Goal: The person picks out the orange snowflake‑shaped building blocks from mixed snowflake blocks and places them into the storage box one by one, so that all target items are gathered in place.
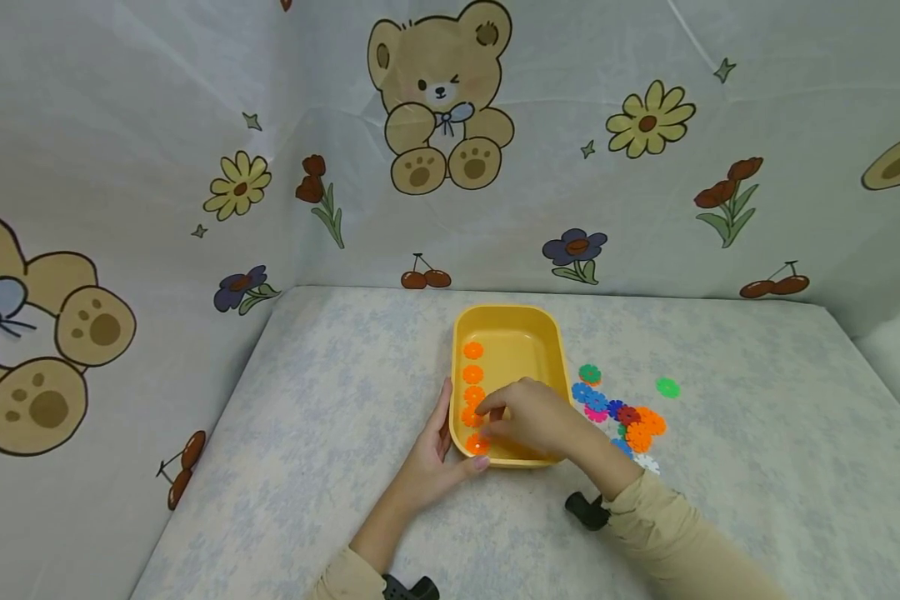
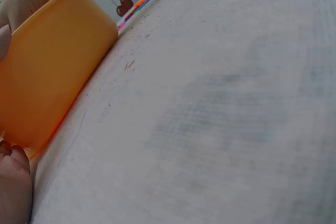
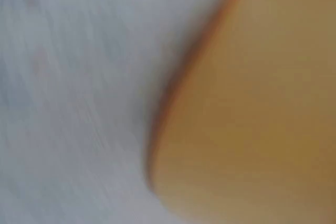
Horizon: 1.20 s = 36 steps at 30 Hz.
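Note:
A yellow plastic tray stands on the table, with several orange notched discs in a row along its inner left side. My left hand grips its front left corner, fingers along the outer left wall and thumb at the front rim. In the left wrist view, fingertips touch the low part of the tray wall. My right hand reaches over the right rim into the tray, its bent fingers at the nearer discs; I cannot tell whether it pinches one. The right wrist view is blurred and mostly tray wall.
To the right of the tray lies a loose pile of notched discs in orange, blue, red and other colours. A light green disc lies apart, farther right. Behind the table hangs a cloth printed with bears and flowers.

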Each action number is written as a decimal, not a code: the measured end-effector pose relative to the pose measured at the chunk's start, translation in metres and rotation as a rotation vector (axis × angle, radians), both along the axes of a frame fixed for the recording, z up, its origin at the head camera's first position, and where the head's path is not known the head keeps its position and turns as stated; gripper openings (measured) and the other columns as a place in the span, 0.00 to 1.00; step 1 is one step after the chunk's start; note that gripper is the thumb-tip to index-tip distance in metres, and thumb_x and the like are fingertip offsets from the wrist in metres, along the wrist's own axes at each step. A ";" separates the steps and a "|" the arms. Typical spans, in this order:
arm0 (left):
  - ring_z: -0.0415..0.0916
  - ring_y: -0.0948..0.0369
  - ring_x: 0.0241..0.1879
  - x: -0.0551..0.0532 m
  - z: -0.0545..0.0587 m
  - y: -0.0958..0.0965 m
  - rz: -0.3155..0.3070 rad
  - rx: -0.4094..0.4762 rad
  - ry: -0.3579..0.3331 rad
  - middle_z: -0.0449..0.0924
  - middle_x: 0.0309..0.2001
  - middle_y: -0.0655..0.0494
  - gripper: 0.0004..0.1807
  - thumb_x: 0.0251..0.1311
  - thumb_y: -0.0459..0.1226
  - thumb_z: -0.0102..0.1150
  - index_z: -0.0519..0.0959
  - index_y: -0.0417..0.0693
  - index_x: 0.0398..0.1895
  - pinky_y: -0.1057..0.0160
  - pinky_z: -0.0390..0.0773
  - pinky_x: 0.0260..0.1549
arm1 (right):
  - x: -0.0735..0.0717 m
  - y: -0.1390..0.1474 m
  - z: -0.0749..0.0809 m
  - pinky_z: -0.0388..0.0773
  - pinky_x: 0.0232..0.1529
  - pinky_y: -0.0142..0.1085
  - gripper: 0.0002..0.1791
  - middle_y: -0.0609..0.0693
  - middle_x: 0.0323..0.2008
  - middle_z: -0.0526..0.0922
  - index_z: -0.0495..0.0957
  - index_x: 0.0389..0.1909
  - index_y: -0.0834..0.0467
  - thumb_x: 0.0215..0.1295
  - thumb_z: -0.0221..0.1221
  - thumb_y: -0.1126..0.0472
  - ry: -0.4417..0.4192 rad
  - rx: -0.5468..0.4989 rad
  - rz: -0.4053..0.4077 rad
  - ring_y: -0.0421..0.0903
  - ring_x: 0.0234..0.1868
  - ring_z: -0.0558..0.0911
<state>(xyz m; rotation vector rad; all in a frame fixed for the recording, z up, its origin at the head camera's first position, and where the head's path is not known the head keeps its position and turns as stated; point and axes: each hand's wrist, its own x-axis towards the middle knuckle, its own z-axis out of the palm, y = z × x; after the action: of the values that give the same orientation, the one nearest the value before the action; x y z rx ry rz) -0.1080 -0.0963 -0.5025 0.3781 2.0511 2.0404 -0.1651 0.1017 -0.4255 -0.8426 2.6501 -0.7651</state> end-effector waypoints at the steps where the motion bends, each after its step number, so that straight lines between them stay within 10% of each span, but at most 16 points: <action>1: 0.36 0.66 0.79 0.000 0.000 0.000 0.003 -0.001 0.000 0.30 0.80 0.70 0.59 0.59 0.33 0.69 0.35 0.71 0.79 0.67 0.50 0.74 | -0.001 0.005 0.004 0.78 0.36 0.31 0.11 0.36 0.28 0.84 0.88 0.42 0.53 0.60 0.69 0.53 0.017 -0.006 -0.027 0.35 0.30 0.78; 10: 0.37 0.67 0.79 -0.001 -0.003 0.001 0.012 0.023 0.010 0.32 0.80 0.70 0.61 0.57 0.33 0.70 0.35 0.68 0.80 0.73 0.50 0.73 | -0.004 0.087 0.028 0.72 0.24 0.30 0.15 0.46 0.41 0.83 0.82 0.54 0.52 0.71 0.59 0.54 0.102 -0.042 -0.243 0.42 0.25 0.70; 20: 0.37 0.66 0.80 0.000 -0.003 0.001 0.008 0.037 0.009 0.32 0.80 0.69 0.61 0.57 0.33 0.70 0.35 0.67 0.80 0.70 0.49 0.74 | -0.005 0.182 -0.011 0.76 0.35 0.37 0.24 0.53 0.40 0.79 0.75 0.62 0.63 0.68 0.60 0.56 -0.078 0.207 -0.346 0.47 0.37 0.74; 36: 0.37 0.64 0.80 0.000 -0.003 0.001 0.011 0.032 0.017 0.32 0.80 0.68 0.61 0.57 0.33 0.70 0.35 0.65 0.80 0.71 0.50 0.73 | 0.007 0.211 -0.038 0.72 0.33 0.32 0.19 0.52 0.41 0.80 0.80 0.48 0.58 0.61 0.68 0.52 -0.115 0.066 -0.415 0.46 0.37 0.73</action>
<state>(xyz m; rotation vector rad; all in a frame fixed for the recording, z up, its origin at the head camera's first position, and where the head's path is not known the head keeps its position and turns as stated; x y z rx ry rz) -0.1085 -0.0948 -0.5051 0.3920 2.0368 2.0854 -0.1577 0.3123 -0.4632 -0.2209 2.7581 -0.7826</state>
